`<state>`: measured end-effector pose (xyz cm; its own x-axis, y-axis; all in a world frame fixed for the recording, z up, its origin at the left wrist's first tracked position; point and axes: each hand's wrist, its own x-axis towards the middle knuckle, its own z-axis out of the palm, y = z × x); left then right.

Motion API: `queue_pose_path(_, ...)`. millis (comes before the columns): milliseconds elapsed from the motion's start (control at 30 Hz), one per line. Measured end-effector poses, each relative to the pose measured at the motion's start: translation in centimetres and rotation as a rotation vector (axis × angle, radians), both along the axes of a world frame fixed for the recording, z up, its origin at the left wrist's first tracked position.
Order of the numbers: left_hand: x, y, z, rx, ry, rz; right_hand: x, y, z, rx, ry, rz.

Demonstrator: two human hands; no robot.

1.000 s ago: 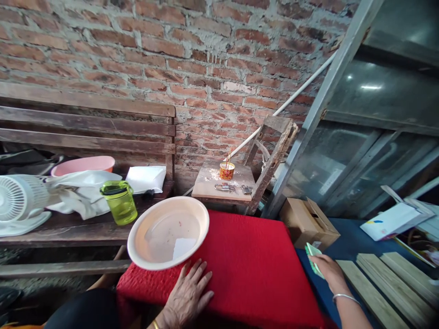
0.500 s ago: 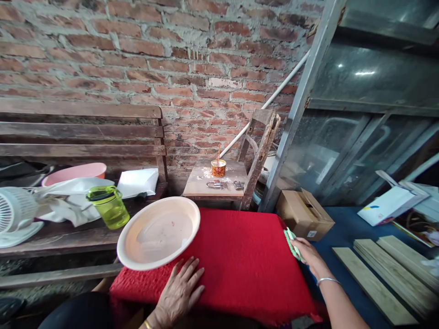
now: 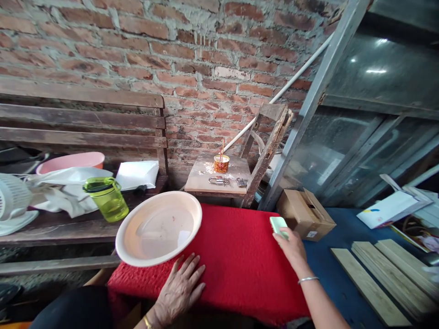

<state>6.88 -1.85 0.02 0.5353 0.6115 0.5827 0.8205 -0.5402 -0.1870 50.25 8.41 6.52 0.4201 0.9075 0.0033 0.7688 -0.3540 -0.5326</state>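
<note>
A red cloth (image 3: 236, 260) covers the low table in front of me. My left hand (image 3: 180, 285) lies flat on it near the front edge, fingers spread, holding nothing. Just beyond those fingers stands a wide, pale basin (image 3: 154, 233) with what looks like water in it. At the cloth's far right corner, my right hand (image 3: 291, 246) grips a light green scrubbing brush (image 3: 278, 225). Its smooth back faces up, and the bristles are hidden underneath against the cloth.
A cardboard box (image 3: 305, 214) sits close beside my right hand, with wooden planks (image 3: 384, 274) on the blue surface further right. Left, a bench (image 3: 68, 233) holds a green bottle (image 3: 108, 201) and a fan (image 3: 13, 201). A wooden chair (image 3: 202, 180) carries a tin (image 3: 221, 163) and padlocks (image 3: 217, 180).
My right hand has moved left with the scrubbing brush, from the cloth's right edge onto its top. The brush has turned from edge-on to back-up. My left hand stays nearly in place.
</note>
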Motion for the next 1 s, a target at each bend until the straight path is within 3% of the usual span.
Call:
queue_pose_path(133, 0.2, -0.1, 0.4, 0.021, 0.026, 0.012, -6.3, 0.5, -0.1, -0.02, -0.216, 0.241)
queue_pose_path(233, 0.3, -0.2, 0.7, 0.033, 0.034, 0.014, -7.6, 0.7, 0.3, -0.1, -0.293, 0.266)
queue_pose_path(400, 0.3, -0.3, 0.4, 0.002, -0.009, 0.006, -3.4, 0.4, 1.8, -0.216, -0.319, 0.147)
queue_pose_path(567, 0.4, -0.5, 0.1, -0.045, -0.038, 0.017, 2.6, -0.5, 2.6, -0.3, -0.446, -0.093)
queue_pose_path(667, 0.6, -0.6, 0.3, -0.031, -0.045, 0.023, 2.3, 0.0, 2.6, -0.263, -0.391, -0.094)
queue_pose_path(733, 0.6, -0.6, 0.4, -0.037, -0.058, 0.024, -0.4, 0.9, 2.6, -0.177, -0.351, 0.024)
queue_pose_path(833, 0.5, -0.7, 0.4, -0.042, -0.044, 0.022, -7.3, 2.5, 2.4, -0.039, -0.314, 0.293)
queue_pose_path(1000, 0.3, -0.7, 0.4, -0.038, 0.011, 0.026, -18.0, 4.9, 1.8, 0.0, -0.264, 0.615)
